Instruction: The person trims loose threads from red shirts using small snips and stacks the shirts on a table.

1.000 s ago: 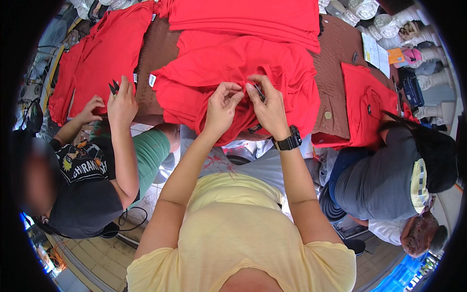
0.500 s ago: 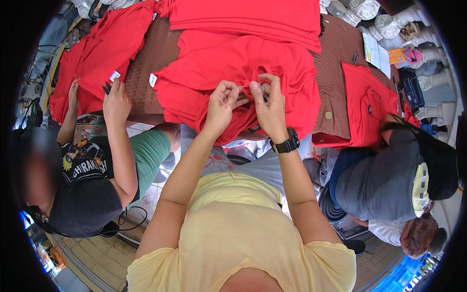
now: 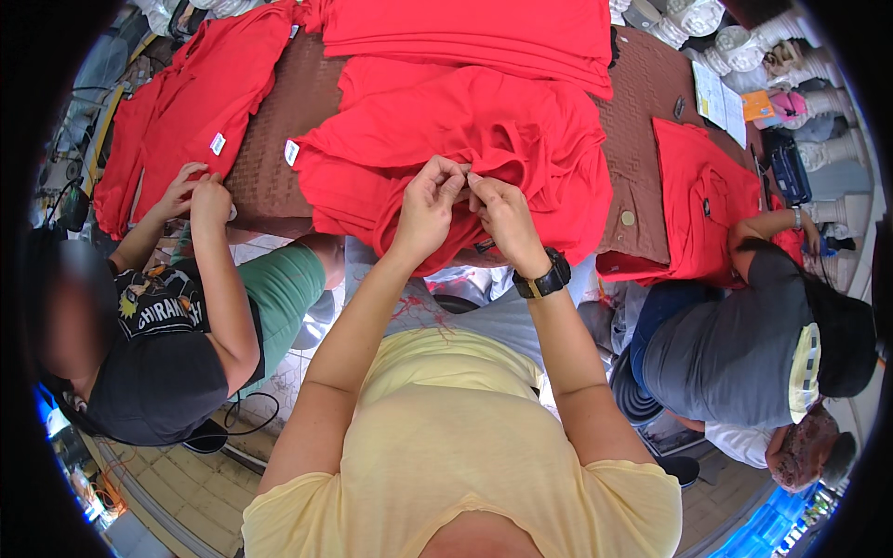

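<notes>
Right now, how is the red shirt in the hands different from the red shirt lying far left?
The bunched red cloth shirt in the middle is crumpled and pinched by both hands, left and right. The flat red cloth shirt at far left lies spread smooth, unheld by them. Both are red and rest on the brown table.

I see two small white labels [image 3: 217, 143] [image 3: 291, 152] on red shirts, and papers [image 3: 718, 98] with an orange card [image 3: 756, 104] far right.

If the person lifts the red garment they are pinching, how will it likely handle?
Probably floppy: the red garment already bunches into soft folds under the left hand and right hand. Likely light, since a fingertip pinch raises it. It should drape, not slide or roll.
</notes>
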Demonstrator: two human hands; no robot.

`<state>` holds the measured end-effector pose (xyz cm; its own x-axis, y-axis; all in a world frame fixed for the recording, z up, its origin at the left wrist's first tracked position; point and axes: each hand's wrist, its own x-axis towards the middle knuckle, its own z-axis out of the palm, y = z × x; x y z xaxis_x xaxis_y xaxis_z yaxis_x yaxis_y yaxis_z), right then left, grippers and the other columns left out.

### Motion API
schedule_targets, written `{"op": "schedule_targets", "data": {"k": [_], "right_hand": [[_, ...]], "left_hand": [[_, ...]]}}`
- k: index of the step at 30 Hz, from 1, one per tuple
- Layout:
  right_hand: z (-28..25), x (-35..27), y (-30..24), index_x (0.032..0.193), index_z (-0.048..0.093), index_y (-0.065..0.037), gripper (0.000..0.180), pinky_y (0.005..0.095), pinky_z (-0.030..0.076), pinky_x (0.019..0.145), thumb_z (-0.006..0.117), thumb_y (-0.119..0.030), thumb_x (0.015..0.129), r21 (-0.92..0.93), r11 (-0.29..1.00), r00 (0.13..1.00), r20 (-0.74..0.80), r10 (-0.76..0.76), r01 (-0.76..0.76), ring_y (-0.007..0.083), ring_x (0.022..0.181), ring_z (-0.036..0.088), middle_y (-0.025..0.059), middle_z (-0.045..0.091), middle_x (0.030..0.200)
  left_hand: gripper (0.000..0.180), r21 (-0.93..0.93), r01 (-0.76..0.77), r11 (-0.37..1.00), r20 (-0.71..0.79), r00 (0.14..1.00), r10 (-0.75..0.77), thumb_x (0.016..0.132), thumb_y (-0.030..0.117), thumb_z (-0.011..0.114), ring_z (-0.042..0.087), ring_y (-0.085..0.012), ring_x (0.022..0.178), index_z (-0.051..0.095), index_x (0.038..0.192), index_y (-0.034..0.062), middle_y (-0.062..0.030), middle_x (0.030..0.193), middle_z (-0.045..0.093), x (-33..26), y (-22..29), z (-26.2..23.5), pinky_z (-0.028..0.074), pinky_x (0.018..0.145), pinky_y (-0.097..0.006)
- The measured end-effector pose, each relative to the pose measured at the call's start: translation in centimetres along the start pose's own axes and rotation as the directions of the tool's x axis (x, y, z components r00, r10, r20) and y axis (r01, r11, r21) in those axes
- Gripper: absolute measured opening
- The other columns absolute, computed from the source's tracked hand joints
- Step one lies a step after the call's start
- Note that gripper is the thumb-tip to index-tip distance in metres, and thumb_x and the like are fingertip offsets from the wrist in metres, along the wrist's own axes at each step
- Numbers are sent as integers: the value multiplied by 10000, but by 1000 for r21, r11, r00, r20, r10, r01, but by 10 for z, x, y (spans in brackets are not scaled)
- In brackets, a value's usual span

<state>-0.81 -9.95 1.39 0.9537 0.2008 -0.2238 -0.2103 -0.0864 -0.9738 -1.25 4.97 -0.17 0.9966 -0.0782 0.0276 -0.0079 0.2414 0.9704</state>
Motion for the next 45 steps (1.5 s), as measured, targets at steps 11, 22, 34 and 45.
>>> {"op": "schedule_targets", "data": {"k": [11,22,34,45], "right_hand": [[-3,-5,-22,724,608,38,500,330,327,522,594,-394,976,-42,992,969,-211,-125,119,103,567,422,40,493,563],[-8,8,-6,791,596,-79,278,232,257,446,689,-274,965,405,914,986,-162,35,34,15,497,360,-73,479,600],[-3,3,2,786,550,-68,360,244,293,480,594,-335,1023,278,950,969,-234,-77,143,32,535,387,-60,455,613],[1,-28,-14,821,616,59,499,423,434,606,441,-347,1054,-252,962,983,-114,-141,109,324,592,570,216,572,643]], "left_hand": [[83,1,-84,996,-58,995,84,1002,10,552,634,-183,1016,487,1048,33,-119,1082,644,3,-6,1,542,899,-325],[136,418,-169,893,-105,967,232,923,18,683,661,-118,855,618,1030,-36,-73,961,676,-2,1,12,567,760,-277],[87,37,3,999,-79,997,0,1020,90,569,632,-106,888,578,1010,4,-25,961,604,1,-7,8,583,870,-319],[86,-8,-9,1000,-105,994,8,1031,77,539,626,-103,863,545,1008,-6,-56,959,612,-3,-6,13,571,855,-290]]}}
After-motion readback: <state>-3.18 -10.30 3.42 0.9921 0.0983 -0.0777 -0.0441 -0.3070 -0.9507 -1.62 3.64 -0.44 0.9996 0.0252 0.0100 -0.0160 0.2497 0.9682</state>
